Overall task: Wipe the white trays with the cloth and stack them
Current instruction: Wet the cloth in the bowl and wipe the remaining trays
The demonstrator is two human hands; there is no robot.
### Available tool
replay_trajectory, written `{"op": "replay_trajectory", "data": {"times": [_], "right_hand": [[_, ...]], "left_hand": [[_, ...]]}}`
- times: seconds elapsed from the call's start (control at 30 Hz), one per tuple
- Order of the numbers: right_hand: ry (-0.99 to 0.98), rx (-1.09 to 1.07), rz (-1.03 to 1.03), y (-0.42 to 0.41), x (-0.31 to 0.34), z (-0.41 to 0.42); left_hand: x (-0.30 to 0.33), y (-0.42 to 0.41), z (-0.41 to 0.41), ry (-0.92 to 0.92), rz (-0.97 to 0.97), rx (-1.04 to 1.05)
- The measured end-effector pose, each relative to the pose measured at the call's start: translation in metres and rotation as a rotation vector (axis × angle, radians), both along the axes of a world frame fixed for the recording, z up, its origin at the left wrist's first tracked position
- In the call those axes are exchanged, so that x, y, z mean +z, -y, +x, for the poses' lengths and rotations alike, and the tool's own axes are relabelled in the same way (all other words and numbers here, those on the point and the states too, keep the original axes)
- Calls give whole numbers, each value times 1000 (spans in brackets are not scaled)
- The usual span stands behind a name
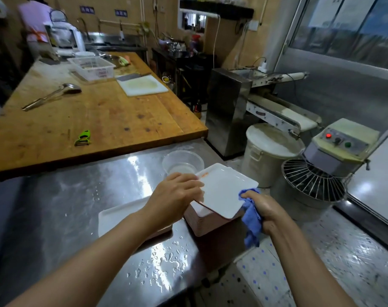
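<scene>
My left hand [177, 191] sits just right of the frame's centre, fingers curled over the near-left edge of a white tray [226, 191] and gripping it, so the tray hangs tilted above the stack of trays [208, 220] that stands at the right edge of the steel table [78, 207]. The tray's lower corner points down toward the stack; I cannot tell whether it touches. My right hand [263, 209] is low and right of centre, fingers closed round a bunched blue cloth [251, 218] — the cloth's upper end meets the tray's right edge, and the rest of it dangles below my palm. Another white tray [115, 216] lies flat on the steel table under my left forearm, just left of the stack. Beads of water [166, 260] are scattered on the steel in the lower middle of the frame. Behind the held tray, a clear plastic bowl [183, 161] rests on the table. The upper left is filled by a wooden worktop [100, 116] carrying a green peeler [83, 137], a metal ladle [53, 94], a white cutting board [142, 85] and a white basket [92, 67]. At the far upper left a person [33, 25] stands — blurred. On the right stand a lidded bucket [268, 151] and a dough mixer [328, 158].
</scene>
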State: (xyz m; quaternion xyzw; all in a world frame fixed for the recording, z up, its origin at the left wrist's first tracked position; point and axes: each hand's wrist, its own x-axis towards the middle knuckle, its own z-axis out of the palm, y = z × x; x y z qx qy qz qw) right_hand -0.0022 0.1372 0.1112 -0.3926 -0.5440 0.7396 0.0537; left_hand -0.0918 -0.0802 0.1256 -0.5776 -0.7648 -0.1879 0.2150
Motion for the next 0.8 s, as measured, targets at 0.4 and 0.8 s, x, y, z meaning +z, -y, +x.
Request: {"op": "replay_trajectory", "data": {"times": [0.4, 0.8], "right_hand": [[115, -189, 92, -3, -73, -35], [216, -164, 258, -2, -99, -54]], "left_hand": [[-51, 45, -18, 354, -155, 511], [-67, 68, -14, 477, -230, 612]]}}
